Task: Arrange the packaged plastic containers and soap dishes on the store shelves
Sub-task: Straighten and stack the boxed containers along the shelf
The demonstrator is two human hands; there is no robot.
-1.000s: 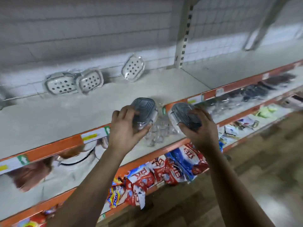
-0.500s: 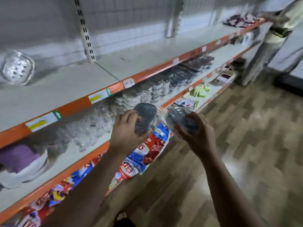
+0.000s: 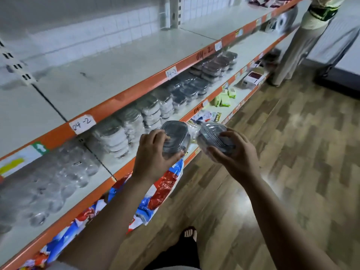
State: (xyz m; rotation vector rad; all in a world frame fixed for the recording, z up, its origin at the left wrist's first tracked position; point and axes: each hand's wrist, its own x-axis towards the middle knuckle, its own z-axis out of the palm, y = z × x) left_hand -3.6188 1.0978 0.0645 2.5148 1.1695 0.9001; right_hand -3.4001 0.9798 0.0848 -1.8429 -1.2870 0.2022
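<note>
Shelving unit: the top shelf [image 3: 116, 71] is a pale board with an orange front edge, and it runs diagonally from lower left to upper right. The wood-pattern floor [image 3: 292, 152] fills the right half of the view. A second person [image 3: 303, 41] in light clothing stands at the far end of the aisle; only part of them is visible. On the middle shelf [image 3: 212, 94], below the top board, there is a cluster of clear wrapped containers [image 3: 48, 182] at the left. Next come stacked rows of wrapped grey-lidded containers [image 3: 150, 112], and darker wrapped packs [image 3: 214, 69] lie further right. Red, blue and white snack packets [image 3: 161, 188] hang over the edge of the lowest shelf, directly beneath the forearms. Small green packets [image 3: 224, 97] lie further along that same shelf. The left hand [image 3: 153, 158] is raised in front of the middle shelf edge, its fingers and thumb curled around a wrapped grey ribbed dish [image 3: 176, 135]. The right hand [image 3: 235, 154] grasps a second wrapped dish [image 3: 212, 137] of the same type, thumb on top and fingers underneath. Both dishes are held in the air, clear of any shelf, and lie just beside each other. Their plastic wrapping meets between them. A sandalled foot [image 3: 190, 233] shows on the floor below the arms. A handwritten label [image 3: 82, 123] reading "04-2" is stuck to the orange edge of the top shelf.
</note>
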